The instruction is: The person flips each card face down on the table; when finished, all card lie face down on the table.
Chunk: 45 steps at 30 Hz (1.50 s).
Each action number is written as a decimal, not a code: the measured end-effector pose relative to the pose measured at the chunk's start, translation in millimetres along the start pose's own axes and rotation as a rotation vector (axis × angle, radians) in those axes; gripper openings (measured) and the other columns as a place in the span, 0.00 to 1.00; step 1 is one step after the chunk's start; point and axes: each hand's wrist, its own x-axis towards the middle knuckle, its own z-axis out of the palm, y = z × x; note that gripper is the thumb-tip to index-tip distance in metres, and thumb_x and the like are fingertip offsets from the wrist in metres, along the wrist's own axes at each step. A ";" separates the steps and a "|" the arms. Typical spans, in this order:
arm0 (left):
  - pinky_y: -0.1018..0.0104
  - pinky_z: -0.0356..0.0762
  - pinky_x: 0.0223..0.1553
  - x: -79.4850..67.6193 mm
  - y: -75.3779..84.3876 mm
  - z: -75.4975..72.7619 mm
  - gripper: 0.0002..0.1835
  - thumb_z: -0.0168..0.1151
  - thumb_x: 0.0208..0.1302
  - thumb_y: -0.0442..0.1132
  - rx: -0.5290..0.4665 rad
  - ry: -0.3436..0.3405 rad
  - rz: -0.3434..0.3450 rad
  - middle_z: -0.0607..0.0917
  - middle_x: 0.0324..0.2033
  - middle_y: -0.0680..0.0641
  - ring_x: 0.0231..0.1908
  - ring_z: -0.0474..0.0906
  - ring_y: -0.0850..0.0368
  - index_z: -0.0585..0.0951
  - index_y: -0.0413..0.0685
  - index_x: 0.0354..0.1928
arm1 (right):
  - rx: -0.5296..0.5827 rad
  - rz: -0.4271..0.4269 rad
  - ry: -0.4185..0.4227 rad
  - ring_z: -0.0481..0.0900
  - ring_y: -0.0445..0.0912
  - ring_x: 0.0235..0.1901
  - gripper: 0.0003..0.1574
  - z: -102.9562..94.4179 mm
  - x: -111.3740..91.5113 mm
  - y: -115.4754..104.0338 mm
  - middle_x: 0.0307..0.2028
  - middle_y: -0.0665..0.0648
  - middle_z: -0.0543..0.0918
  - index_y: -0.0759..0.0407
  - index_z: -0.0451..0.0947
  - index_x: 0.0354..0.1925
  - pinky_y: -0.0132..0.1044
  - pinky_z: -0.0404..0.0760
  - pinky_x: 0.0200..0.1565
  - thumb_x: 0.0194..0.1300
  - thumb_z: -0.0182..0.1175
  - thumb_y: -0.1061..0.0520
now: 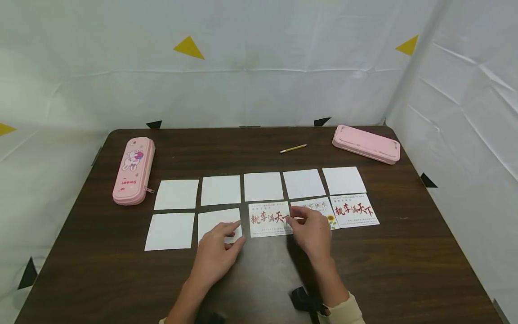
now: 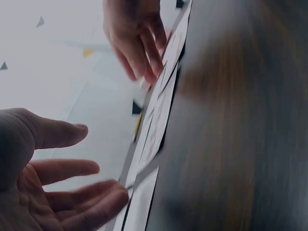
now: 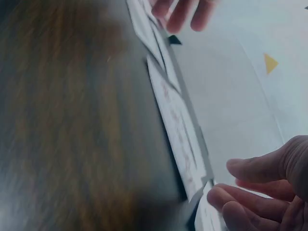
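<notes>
Ten-odd square cards lie in two rows on the dark table, several blank and three printed with text. My left hand (image 1: 216, 254) hovers over a blank card (image 1: 212, 219) in the near row, covering part of it; its thumb and fingers are spread with nothing between them. My right hand (image 1: 313, 231) is at the right edge of a card with red characters (image 1: 267, 219). It partly hides a sunflower card (image 1: 319, 204). In the right wrist view, the thumb and fingers (image 3: 260, 199) stand apart, loosely bent, holding nothing. Another red-lettered card (image 1: 354, 210) lies farthest right.
A pink pencil case with a rabbit picture (image 1: 133, 171) lies at the left, and a second pink case (image 1: 366, 144) at the back right corner. Between them, toward the back, is a short yellow pencil (image 1: 293, 149). White sheeting (image 1: 243, 90) hangs behind the table (image 1: 202, 148).
</notes>
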 end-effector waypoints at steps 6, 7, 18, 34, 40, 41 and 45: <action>0.63 0.82 0.36 4.0 13.4 18.7 0.23 0.69 0.61 0.40 -0.019 -0.061 0.023 0.85 0.42 0.43 0.41 0.84 0.52 0.81 0.39 0.57 | -0.047 0.037 -0.025 0.87 0.48 0.38 0.18 -0.2 -1.6 8.9 0.37 0.54 0.89 0.56 0.87 0.47 0.47 0.76 0.37 0.57 0.71 0.55; 0.62 0.80 0.36 5.2 14.4 20.8 0.23 0.69 0.61 0.41 -0.009 -0.062 0.020 0.86 0.39 0.44 0.39 0.83 0.52 0.81 0.39 0.57 | -0.050 0.036 -0.025 0.87 0.48 0.38 0.18 0.3 -1.5 9.8 0.37 0.53 0.89 0.56 0.87 0.47 0.47 0.76 0.37 0.57 0.71 0.55; 0.60 0.73 0.32 10.2 16.9 26.5 0.23 0.67 0.62 0.42 -0.004 -0.078 -0.037 0.85 0.32 0.46 0.34 0.80 0.52 0.81 0.39 0.57 | -0.039 0.023 -0.009 0.87 0.47 0.37 0.19 3.3 -2.5 11.0 0.35 0.52 0.89 0.56 0.87 0.48 0.47 0.76 0.36 0.56 0.72 0.55; 0.47 0.77 0.45 9.5 13.6 23.9 0.24 0.64 0.65 0.45 -0.095 -0.123 -0.105 0.86 0.44 0.42 0.47 0.82 0.49 0.80 0.46 0.61 | 0.050 0.050 -0.009 0.87 0.50 0.35 0.18 4.7 -0.8 11.0 0.31 0.52 0.88 0.58 0.87 0.45 0.41 0.79 0.33 0.54 0.73 0.58; 0.46 0.75 0.50 8.3 11.3 22.1 0.24 0.63 0.66 0.47 -0.156 -0.166 -0.136 0.83 0.49 0.42 0.49 0.80 0.50 0.79 0.46 0.62 | 0.150 0.054 -0.020 0.87 0.51 0.35 0.18 1.0 1.2 14.3 0.33 0.56 0.88 0.62 0.87 0.45 0.38 0.81 0.32 0.53 0.73 0.61; 0.46 0.75 0.50 8.2 11.0 21.8 0.24 0.63 0.66 0.47 -0.172 -0.168 -0.136 0.83 0.50 0.42 0.50 0.80 0.50 0.79 0.46 0.62 | 0.164 0.056 -0.024 0.87 0.51 0.35 0.18 0.2 1.7 14.7 0.34 0.56 0.88 0.62 0.87 0.45 0.37 0.81 0.31 0.53 0.73 0.61; 0.48 0.76 0.49 7.7 11.3 19.9 0.23 0.63 0.66 0.44 -0.257 -0.149 -0.135 0.81 0.51 0.41 0.49 0.81 0.51 0.79 0.45 0.62 | 0.252 0.090 -0.078 0.87 0.52 0.35 0.18 -2.3 4.0 16.3 0.38 0.60 0.88 0.64 0.86 0.45 0.35 0.80 0.29 0.54 0.72 0.63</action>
